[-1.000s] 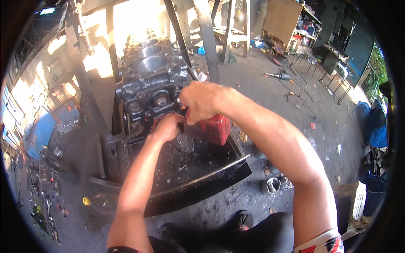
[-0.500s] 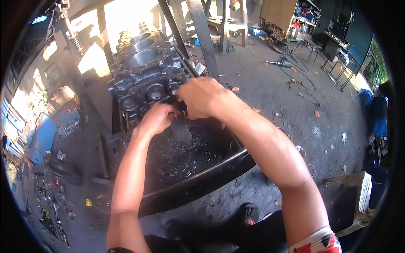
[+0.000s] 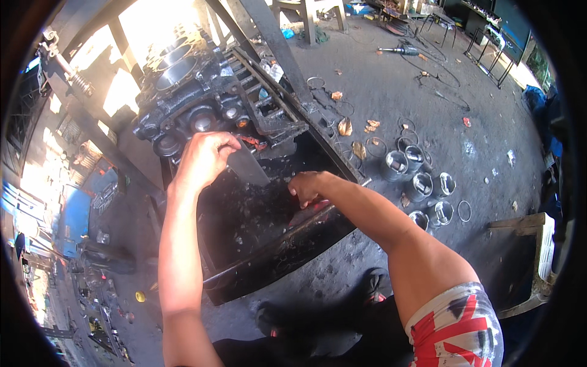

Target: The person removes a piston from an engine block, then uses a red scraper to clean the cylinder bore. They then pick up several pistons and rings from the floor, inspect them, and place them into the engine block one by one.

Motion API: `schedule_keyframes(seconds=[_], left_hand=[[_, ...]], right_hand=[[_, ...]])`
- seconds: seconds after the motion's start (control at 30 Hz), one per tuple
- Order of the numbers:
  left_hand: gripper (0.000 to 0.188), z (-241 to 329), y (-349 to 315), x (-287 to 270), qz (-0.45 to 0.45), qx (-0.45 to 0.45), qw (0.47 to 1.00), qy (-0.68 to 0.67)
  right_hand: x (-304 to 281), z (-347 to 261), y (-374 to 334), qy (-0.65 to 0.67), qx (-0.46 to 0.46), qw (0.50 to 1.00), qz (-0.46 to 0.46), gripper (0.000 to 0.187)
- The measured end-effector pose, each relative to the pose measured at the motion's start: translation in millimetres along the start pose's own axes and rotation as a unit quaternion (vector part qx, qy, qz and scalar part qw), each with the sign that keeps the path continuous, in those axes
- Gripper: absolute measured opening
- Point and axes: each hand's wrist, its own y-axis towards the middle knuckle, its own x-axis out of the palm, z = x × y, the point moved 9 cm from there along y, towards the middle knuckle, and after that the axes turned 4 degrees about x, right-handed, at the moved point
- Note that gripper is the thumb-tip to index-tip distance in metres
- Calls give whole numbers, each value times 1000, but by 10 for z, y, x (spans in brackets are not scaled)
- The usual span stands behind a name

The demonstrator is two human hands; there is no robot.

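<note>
A dark, greasy engine block (image 3: 189, 101) with open cylinder bores lies at the upper left on a metal stand. Just in front of its end face is my left hand (image 3: 205, 158), thumb and fingers pinched together; what they hold, if anything, I cannot make out. A flat grey plate-like piece (image 3: 249, 168) slants down beside those fingertips. My right hand (image 3: 307, 186) is low over the black oily tray (image 3: 275, 248), its fingers curled downward. Below that hand lies something red (image 3: 312, 213), partly hidden; whether the fingers grip anything does not show.
Several pistons (image 3: 420, 185) and thin rings (image 3: 465, 211) are on the floor to the right. Farther back lies a corded power tool (image 3: 400, 50). A worn white chair (image 3: 541, 257) stands at the right, and a blue case (image 3: 76, 214) at the left.
My right hand has left the block's end face and dropped down and right over the tray. My left hand has risen slightly leftward. The view has shifted, bringing the pistons into sight.
</note>
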Motion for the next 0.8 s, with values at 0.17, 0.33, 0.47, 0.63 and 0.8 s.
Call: schedule_keyframes(seconds=[0.17,0.33,0.47,0.63,0.8], left_hand=[[15,-164,-68,119,-26,-44,999,-13],[16,-123,8,266,-44,-3,999,-24],[16,-91,61,339,-54,10,998,12],[15,-49,7,372,-59,38,998,-9],[17,-114,-72,56,-22,10,999,-35]], right_hand=[[-907,-488,-319,192,-218,933,214,71],[-1436,-793,-526,284,-200,888,302,49],[-1338,-751,-434,356,-186,861,311,45],[-977,-656,-166,411,-192,858,241,36],[-546,-480,-68,238,-110,934,244,43]])
